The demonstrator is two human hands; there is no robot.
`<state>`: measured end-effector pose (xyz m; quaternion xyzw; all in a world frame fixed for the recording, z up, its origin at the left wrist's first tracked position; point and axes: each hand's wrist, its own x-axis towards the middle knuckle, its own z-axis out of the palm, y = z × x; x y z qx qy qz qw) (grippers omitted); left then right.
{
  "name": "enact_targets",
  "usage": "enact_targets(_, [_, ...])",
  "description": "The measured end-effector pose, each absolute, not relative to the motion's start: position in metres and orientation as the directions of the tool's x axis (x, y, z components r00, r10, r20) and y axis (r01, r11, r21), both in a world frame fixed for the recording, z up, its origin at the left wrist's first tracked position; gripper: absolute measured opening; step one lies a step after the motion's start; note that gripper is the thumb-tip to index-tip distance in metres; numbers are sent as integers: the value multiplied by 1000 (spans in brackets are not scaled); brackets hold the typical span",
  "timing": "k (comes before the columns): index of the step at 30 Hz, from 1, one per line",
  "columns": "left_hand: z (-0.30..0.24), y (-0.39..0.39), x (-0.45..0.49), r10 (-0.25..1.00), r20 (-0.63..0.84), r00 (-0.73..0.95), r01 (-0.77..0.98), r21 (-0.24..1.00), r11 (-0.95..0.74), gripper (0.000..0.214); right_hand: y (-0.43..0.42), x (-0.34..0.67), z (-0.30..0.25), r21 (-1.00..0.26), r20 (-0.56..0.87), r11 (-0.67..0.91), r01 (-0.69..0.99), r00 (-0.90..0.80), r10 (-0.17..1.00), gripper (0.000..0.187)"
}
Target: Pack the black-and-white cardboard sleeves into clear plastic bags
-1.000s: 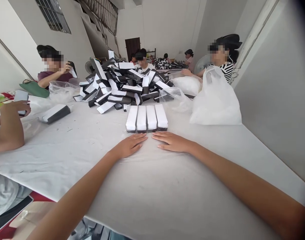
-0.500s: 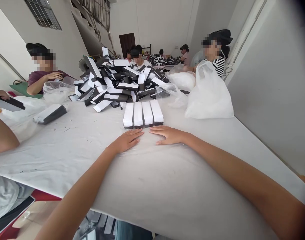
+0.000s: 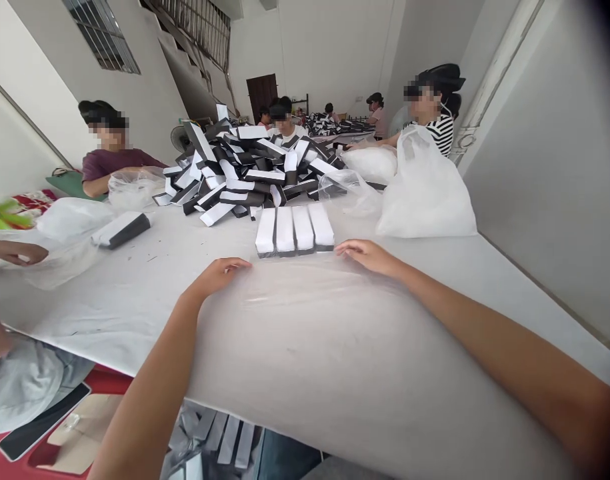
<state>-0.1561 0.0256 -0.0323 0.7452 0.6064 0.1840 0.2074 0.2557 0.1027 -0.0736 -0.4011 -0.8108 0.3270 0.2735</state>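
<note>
A thin clear plastic sheet or bag (image 3: 305, 293) lies spread on the white table (image 3: 185, 280) in front of me. My left hand (image 3: 215, 275) pinches its far left edge with fingers curled. My right hand (image 3: 369, 255) pinches the far right edge in the same way. Just beyond the sheet's edge, between my hands, a row of several long white boxes with black sides (image 3: 293, 229) lies side by side.
A big heap of black and white boxes (image 3: 249, 170) fills the table's middle. White plastic bags (image 3: 425, 193) stand at the right, more bags (image 3: 129, 187) and a single box (image 3: 122, 229) at the left. Other people sit around the table; a co-worker's hand (image 3: 15, 252) rests at far left.
My hands were flat and close together on the table before the boxes. They have moved apart and now grip the clear plastic's far edge, which is drawn taut.
</note>
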Motion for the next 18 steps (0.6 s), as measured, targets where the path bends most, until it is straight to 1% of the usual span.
enact_targets(3, [-34,27,-170,989,18,144,873,469,-135,48,113,278,-76,-709,151,426,563,-468,871,34])
enact_targets(6, [-39,30,-173,996,-70,47,924,383,-16,66,116,291,-77,-653,119,419,631,-461,880,48])
enact_targets(8, [-42,32,-172,991,-134,22,942,335,24,73,116,294,-77,-609,91,413,677,-458,885,59])
enact_targets(10, [-43,34,-170,985,-157,65,954,300,-15,76,114,293,-76,-555,79,400,729,-433,898,68])
enact_targets(12, [-43,36,-169,983,-162,88,957,286,-39,77,111,290,-75,-510,55,380,771,-412,909,72])
enact_targets(15, [-46,38,-169,985,-154,79,953,302,-30,81,106,285,-75,-461,45,392,796,-420,906,71])
enact_targets(18, [-52,40,-169,990,-89,107,952,298,-76,84,105,282,-76,-432,74,425,795,-439,896,73])
